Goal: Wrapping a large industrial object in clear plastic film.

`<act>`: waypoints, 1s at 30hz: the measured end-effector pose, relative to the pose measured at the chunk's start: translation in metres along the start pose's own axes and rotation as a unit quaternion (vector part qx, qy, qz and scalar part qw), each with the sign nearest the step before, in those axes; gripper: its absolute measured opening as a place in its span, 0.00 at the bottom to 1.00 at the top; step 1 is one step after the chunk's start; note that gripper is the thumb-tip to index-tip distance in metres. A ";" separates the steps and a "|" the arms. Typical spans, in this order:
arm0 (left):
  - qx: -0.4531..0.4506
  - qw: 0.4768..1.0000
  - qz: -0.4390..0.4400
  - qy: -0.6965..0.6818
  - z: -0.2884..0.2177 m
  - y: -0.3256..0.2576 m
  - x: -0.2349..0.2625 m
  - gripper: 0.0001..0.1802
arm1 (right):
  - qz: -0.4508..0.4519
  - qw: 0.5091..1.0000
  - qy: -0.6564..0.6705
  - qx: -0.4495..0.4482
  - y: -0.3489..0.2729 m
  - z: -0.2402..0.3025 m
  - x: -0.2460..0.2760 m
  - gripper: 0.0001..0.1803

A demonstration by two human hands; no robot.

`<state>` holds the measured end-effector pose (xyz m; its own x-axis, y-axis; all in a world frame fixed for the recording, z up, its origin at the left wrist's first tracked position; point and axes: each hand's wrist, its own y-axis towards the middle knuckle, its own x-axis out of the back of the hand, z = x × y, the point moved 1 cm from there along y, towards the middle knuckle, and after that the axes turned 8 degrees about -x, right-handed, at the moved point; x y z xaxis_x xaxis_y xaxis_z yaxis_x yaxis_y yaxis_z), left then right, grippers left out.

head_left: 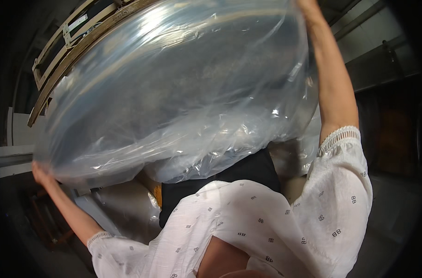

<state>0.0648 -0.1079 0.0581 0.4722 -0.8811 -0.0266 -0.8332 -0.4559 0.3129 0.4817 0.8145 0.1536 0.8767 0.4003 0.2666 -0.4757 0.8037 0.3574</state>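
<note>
Your left hand (40, 173) grips the low corner of the clear plastic bag (174, 88), which slants up to your right hand (308, 5), its fingers cropped, grip unclear.

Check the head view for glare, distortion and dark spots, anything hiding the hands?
Head view: bright glare streaks on the clear plastic bag, strongest near its top; fisheye bends the wooden frame at upper left; corners fall to black vignette. Left hand grips the bag's lower edge, slightly soft; right hand is cut by the top edge.
</note>
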 end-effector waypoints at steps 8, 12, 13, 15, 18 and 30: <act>-0.147 0.972 0.109 0.151 0.071 0.006 -0.072 0.16 | -0.020 0.996 -0.074 0.039 0.013 -0.129 -0.020 0.13; -0.121 0.971 0.128 0.160 0.066 0.016 -0.101 0.16 | -0.042 0.987 -0.149 0.046 0.030 -0.137 -0.023 0.14; -0.119 0.972 0.130 0.157 0.067 0.014 -0.108 0.16 | -0.043 0.986 -0.153 0.048 0.030 -0.134 -0.025 0.14; -0.118 0.972 0.124 0.161 0.069 0.013 -0.116 0.17 | -0.075 0.969 -0.229 0.056 0.029 -0.127 -0.027 0.15; -0.111 0.971 0.120 0.176 0.068 0.021 -0.111 0.19 | -0.102 0.965 -0.237 0.048 0.029 -0.122 -0.027 0.18; 0.067 0.995 0.053 0.055 0.042 0.012 -0.090 0.19 | -0.153 0.968 -0.198 -0.017 0.044 -0.134 -0.023 0.24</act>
<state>0.0003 -0.0389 0.0246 0.4018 -0.9095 0.1068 -0.9076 -0.3800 0.1785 0.4503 0.8994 0.0434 0.8772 -0.0523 0.4773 -0.1901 0.8750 0.4452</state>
